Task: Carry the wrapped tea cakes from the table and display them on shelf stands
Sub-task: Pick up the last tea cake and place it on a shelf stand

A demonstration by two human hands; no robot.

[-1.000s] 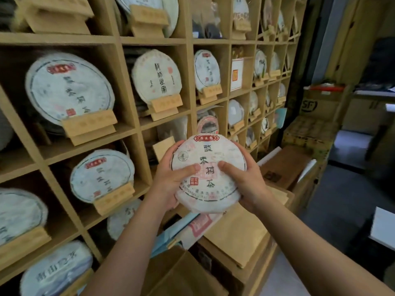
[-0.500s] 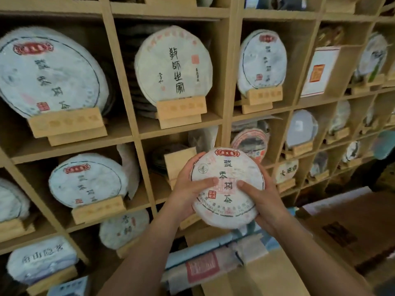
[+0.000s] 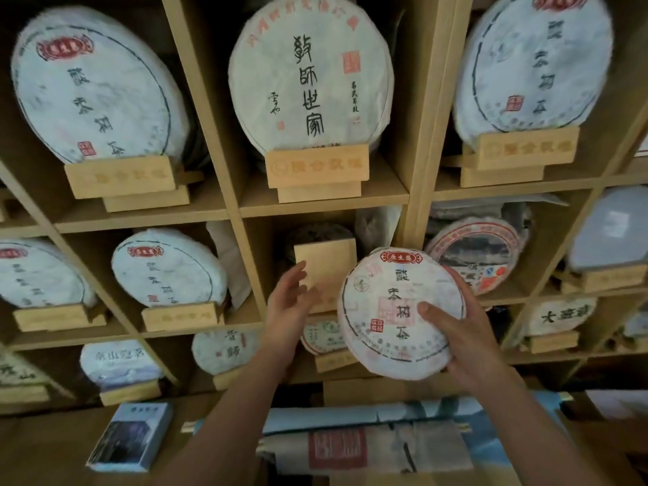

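Released from the tea cake (image 3: 399, 312), the left hand (image 3: 289, 308) now reaches open-fingered toward an empty stand (image 3: 326, 266) at frame centre; the right hand (image 3: 466, 336) alone grips the cake (placement seems near).

A single head-worn camera looked forward and slightly down at close range, squarely facing the wooden shelf grid (image 3: 417, 110), which filled most of the frame; both forearms rose from the bottom edge, and wide-angle distortion bowed the shelf boards near the borders
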